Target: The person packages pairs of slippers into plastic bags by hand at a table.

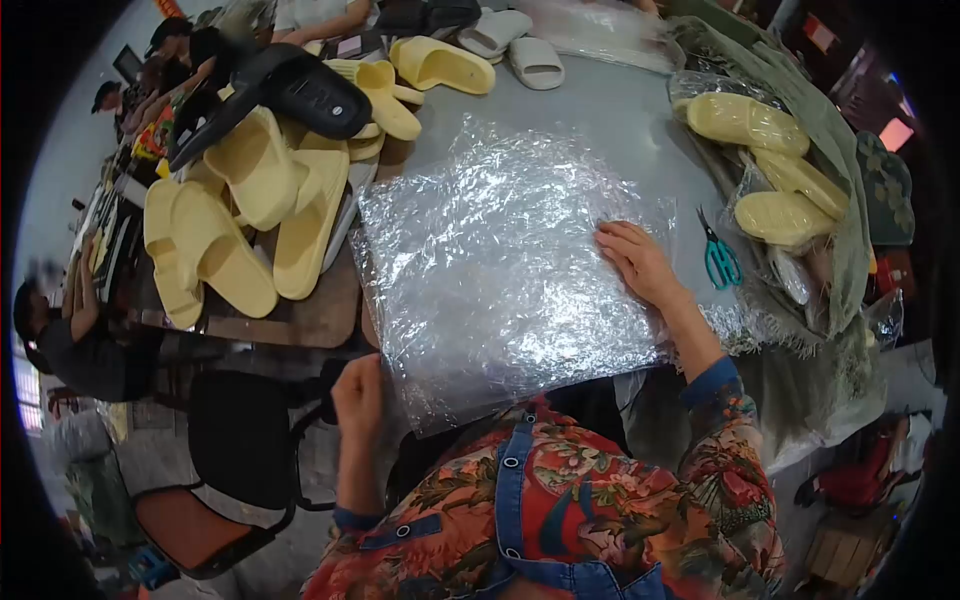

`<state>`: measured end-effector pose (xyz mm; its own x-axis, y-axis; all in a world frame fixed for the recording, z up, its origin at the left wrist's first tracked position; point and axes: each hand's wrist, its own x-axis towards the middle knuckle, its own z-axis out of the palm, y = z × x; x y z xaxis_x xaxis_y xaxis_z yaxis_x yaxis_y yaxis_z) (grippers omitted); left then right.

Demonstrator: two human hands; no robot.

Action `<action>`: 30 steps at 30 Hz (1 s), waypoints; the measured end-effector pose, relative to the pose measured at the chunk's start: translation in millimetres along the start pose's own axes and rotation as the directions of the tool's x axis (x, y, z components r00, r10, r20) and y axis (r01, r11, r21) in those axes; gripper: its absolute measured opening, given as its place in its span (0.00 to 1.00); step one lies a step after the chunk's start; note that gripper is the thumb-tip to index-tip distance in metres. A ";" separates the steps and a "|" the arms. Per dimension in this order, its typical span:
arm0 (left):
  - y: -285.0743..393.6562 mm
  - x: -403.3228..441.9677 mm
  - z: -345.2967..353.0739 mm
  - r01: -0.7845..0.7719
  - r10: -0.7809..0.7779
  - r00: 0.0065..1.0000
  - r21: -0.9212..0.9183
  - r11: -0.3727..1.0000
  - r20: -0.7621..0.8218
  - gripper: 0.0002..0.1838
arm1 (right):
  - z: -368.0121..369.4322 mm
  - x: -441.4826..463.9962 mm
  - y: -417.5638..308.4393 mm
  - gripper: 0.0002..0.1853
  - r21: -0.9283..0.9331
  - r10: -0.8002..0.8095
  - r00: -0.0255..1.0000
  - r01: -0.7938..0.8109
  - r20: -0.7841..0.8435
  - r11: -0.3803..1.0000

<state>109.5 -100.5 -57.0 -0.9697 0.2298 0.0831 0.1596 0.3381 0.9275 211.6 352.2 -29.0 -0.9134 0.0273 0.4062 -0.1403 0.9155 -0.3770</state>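
Clear crinkled plastic bags lie flat in a stack on the grey table, shining under the light. My right hand rests palm down on the right part of the stack, fingers apart. At the stack's lower left edge, my left hand is closed beside the plastic; whatever it may hold is hidden. Scissors with teal handles lie to the right of my right hand, blades pointing away from me. Yellow slippers are piled left of the plastic, with a black slipper on top.
Wrapped yellow slippers sit on a greenish cloth at the right. Grey slippers stand at the far edge. A chair is at lower left. Other people are at the left and far side.
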 end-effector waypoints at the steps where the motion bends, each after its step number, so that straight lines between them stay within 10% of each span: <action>1: 13.6 -2.5 12.1 -0.123 0.125 0.991 0.034 0.992 -0.048 0.07 | -3.0 3.5 -2.1 0.15 0.020 -0.034 0.999 0.033 0.032 0.999; 7: 28.0 36.0 17.6 -0.198 0.218 0.976 0.379 0.904 -0.010 0.06 | -17.1 34.4 -42.2 0.17 -0.030 -0.282 0.948 0.289 0.149 0.957; 14: 21.1 109.2 20.7 -0.297 0.261 0.955 0.470 0.831 0.143 0.12 | 11.9 37.0 -23.4 0.13 -0.186 -0.091 0.988 0.114 0.125 0.976; 20: 80.8 98.7 29.7 -0.360 0.364 0.931 0.105 0.927 -0.026 0.13 | 15.0 20.6 -11.5 0.24 -0.196 -0.033 0.995 0.050 0.091 0.979; 25: 135.3 42.8 51.4 -0.755 0.326 0.636 0.478 0.448 0.699 0.28 | 15.8 14.6 -10.4 0.27 -0.192 0.012 0.987 0.019 0.158 0.981; 30: 83.4 46.0 52.2 -0.687 0.291 0.725 0.625 0.371 0.624 0.35 | 12.6 6.6 -4.7 0.27 -0.096 -0.033 0.992 0.044 0.120 0.994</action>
<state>87.9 -14.1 5.2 -0.5413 0.8346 0.1023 0.8408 0.5380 0.0597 201.4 343.1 -35.1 -0.9474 -0.0510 0.3160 -0.1436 0.9500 -0.2773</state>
